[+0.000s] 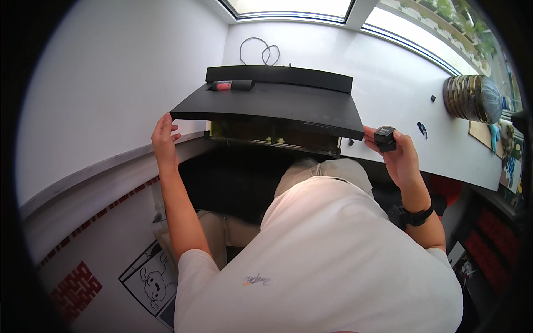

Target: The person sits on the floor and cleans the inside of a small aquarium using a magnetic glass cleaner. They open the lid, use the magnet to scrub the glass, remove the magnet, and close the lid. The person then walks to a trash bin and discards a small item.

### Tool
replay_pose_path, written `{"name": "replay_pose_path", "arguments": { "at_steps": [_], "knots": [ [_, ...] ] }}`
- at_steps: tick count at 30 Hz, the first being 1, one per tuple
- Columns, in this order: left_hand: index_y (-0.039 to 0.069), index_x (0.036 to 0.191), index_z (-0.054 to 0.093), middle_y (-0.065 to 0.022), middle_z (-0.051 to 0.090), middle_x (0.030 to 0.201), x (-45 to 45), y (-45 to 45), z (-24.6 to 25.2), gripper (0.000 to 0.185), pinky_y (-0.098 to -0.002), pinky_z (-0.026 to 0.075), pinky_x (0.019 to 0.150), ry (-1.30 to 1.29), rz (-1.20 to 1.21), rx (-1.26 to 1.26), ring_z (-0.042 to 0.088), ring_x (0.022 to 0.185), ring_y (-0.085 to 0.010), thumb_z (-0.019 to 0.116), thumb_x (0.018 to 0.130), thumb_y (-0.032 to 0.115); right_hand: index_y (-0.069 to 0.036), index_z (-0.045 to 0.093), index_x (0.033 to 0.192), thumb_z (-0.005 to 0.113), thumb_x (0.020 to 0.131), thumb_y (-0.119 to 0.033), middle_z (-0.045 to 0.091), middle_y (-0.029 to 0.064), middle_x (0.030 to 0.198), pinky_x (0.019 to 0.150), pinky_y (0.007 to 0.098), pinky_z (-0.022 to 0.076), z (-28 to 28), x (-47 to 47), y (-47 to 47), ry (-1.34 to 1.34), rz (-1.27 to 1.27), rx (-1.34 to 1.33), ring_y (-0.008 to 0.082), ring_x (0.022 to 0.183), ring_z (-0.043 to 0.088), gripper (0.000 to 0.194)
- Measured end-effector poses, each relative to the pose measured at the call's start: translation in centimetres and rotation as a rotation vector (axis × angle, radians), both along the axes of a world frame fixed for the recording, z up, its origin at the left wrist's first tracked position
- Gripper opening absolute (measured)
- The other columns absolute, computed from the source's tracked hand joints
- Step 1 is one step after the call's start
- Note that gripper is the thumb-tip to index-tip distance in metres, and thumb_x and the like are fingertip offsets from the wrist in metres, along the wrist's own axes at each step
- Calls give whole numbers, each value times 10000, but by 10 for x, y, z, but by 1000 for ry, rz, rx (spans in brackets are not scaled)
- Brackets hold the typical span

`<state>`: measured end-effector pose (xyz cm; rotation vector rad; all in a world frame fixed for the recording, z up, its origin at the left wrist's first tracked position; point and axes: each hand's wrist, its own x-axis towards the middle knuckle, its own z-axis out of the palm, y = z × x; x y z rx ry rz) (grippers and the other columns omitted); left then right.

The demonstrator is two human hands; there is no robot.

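Note:
A fish tank (275, 138) with a broad black lid (287, 102) stands before me, its glass showing below the lid's front edge. At the lid's front left corner, the index fingertip of my left hand (165, 135) touches the edge; the other fingers are spread and hold nothing. My right hand (399, 160) is by the front right corner and grips a small black block (384, 138) that bears writing, likely a magnetic glass cleaner. Fingertips of this hand reach the lid's corner. Towards the back of the lid lies a black tube with a red band (231, 85).
A looped cable (260, 48) rises behind the tank. On the white tabletop (399, 100) to the right are a large water bottle lying on its side (472, 99), a small black cube (433, 98) and a small dark item (422, 130). A white wall (112, 83) bounds the left.

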<state>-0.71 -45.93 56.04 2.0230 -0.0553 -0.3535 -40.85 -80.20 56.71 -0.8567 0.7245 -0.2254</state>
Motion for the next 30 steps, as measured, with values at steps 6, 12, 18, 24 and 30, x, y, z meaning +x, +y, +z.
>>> {"name": "replay_pose_path", "arguments": {
  "at_steps": [6,12,18,24,30],
  "knots": [
    [23,1271,640,-61,623,1115,-4,24,-8,500,-280,453,770,79,-42,49,533,920,-127,569,994,434,66,621,1159,378,984,-347,577,294,1345,1154,465,342,-17,-15,1,-37,73,137,374,1307,527,511],
    [18,1237,646,-57,620,1101,-12,46,-38,515,-276,449,783,202,-50,146,543,925,-131,601,976,460,124,606,1220,329,999,-345,594,292,1322,1144,456,353,-48,-24,9,17,116,253,392,1288,538,587],
    [-42,1343,576,-76,607,1198,-19,48,-79,684,-301,440,861,273,-9,187,529,995,-158,614,953,519,131,609,1191,321,1005,-331,615,293,1284,1144,465,358,-83,-25,13,39,113,332,387,1262,557,576],
    [-42,1373,552,-116,582,1330,-27,43,-104,739,-339,417,965,297,-9,217,525,1160,-219,588,948,561,82,640,1165,352,1010,-321,648,240,1250,1097,420,403,-104,-25,20,69,105,333,324,1230,584,519],
    [-5,1408,536,-118,567,1367,-26,45,-116,751,-355,412,976,305,3,263,510,1204,-230,588,937,577,79,606,1209,356,1003,-348,629,246,1287,1105,423,387,-118,-28,18,110,128,322,350,1250,569,536]
  ]
}}
